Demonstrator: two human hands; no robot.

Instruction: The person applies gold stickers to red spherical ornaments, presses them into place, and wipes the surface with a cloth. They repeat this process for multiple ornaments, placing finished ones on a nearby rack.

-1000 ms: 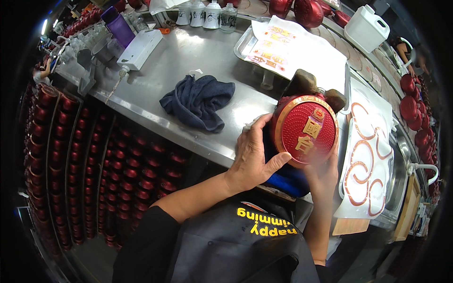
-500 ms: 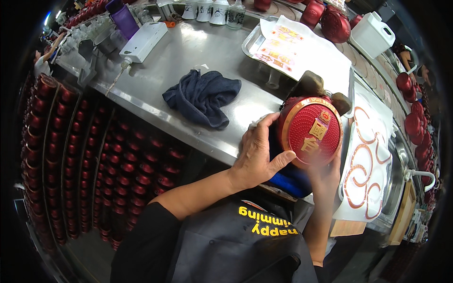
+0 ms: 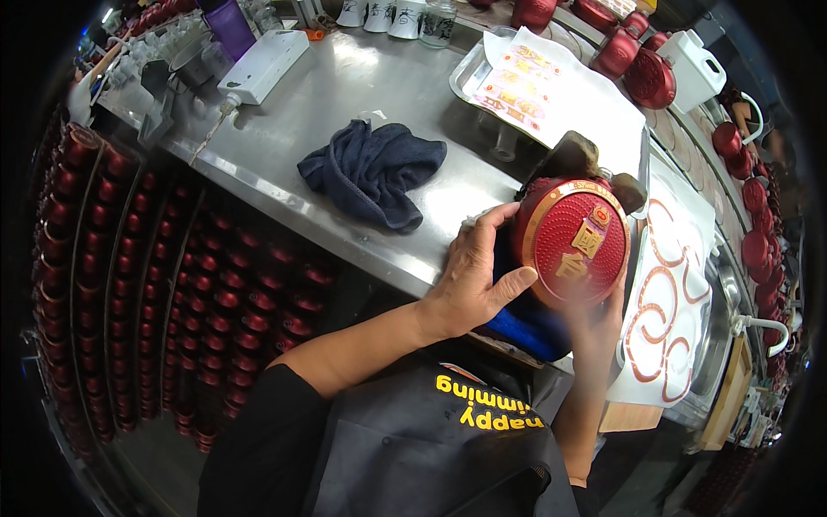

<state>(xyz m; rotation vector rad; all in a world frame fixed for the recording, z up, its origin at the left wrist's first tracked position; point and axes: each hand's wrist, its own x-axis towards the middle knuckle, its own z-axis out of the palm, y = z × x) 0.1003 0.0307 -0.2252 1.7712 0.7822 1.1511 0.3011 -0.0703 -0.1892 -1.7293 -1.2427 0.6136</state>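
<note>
I hold a round red flask-shaped bottle with gold trim and a gold emblem on its face, upright in front of my chest at the table's near edge. My left hand grips its left side, thumb pressed against the lower rim. My right hand supports it from below and the right, partly hidden behind the bottle. A blue cloth lies under the bottle at the table edge.
A dark blue towel lies crumpled on the steel table. A tray with printed label sheets stands behind. White sheets with red ring stickers lie to the right. Several red bottles stand at the back, racks of red bottles at left.
The view has shifted slightly; the bottle stays held in both hands, its face turned a little, my left thumb still on its lower rim.
</note>
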